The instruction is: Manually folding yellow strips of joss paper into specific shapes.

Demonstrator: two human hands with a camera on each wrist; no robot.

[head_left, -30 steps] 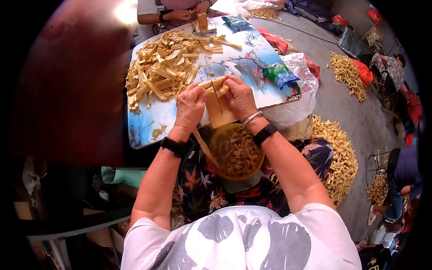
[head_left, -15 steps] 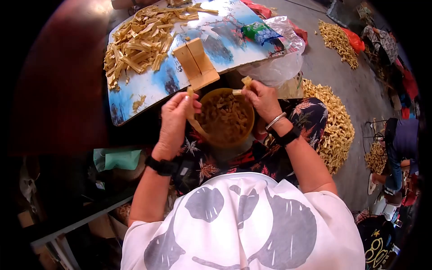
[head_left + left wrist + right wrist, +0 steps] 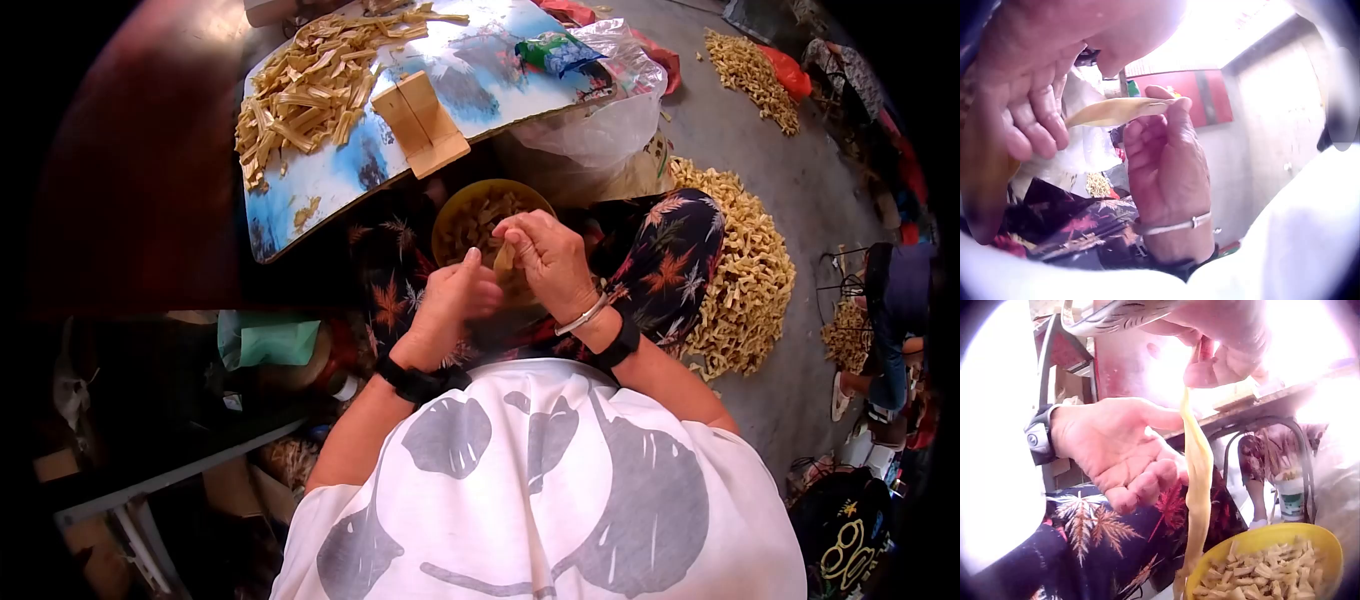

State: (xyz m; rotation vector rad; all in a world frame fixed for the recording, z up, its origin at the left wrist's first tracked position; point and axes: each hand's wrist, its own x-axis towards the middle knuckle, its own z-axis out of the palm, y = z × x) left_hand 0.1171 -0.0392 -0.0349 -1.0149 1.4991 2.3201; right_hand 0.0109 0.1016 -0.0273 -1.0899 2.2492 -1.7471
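My right hand is raised over my lap by the bowl, pinching the upper end of a long pale-yellow strip between thumb and fingers. The strip hangs down past the bowl's rim in the right wrist view. My left hand, blurred in the head view, is close beside it with loosely bent fingers; in the right wrist view its thumb and fingertips are right at the strip. Beyond both hands sits a yellow bowl of short yellow pieces. A slotted wooden stand is on the table edge.
A pile of long strips lies on the painted table, with a green-blue packet farther right. A clear plastic bag hangs by the table's right edge. On the floor at right is a large heap of short pieces.
Both hands left the wooden stand, moved apart over the bowl with yellow strip in each, then came together nearer my body. The left hand has let go of its part; the right still pinches.
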